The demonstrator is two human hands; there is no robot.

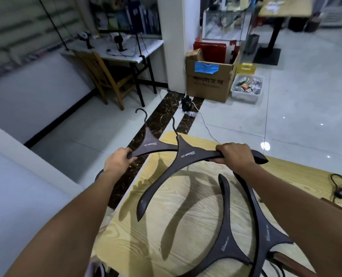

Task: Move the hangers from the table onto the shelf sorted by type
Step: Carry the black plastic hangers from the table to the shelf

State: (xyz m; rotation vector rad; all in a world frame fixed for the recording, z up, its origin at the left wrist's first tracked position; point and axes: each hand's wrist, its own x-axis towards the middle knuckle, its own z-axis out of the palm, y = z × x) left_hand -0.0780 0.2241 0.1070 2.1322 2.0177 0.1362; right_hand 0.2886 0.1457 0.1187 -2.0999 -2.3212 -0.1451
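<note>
far hanger (152,145) in left hand (119,159), near hanger (188,155) in right hand (236,154)

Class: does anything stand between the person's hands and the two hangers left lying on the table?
Nothing on the table covers the two lying hangers. But both hands are occupied: the left hand grips one hanger, the right hand a second hanger.
</note>
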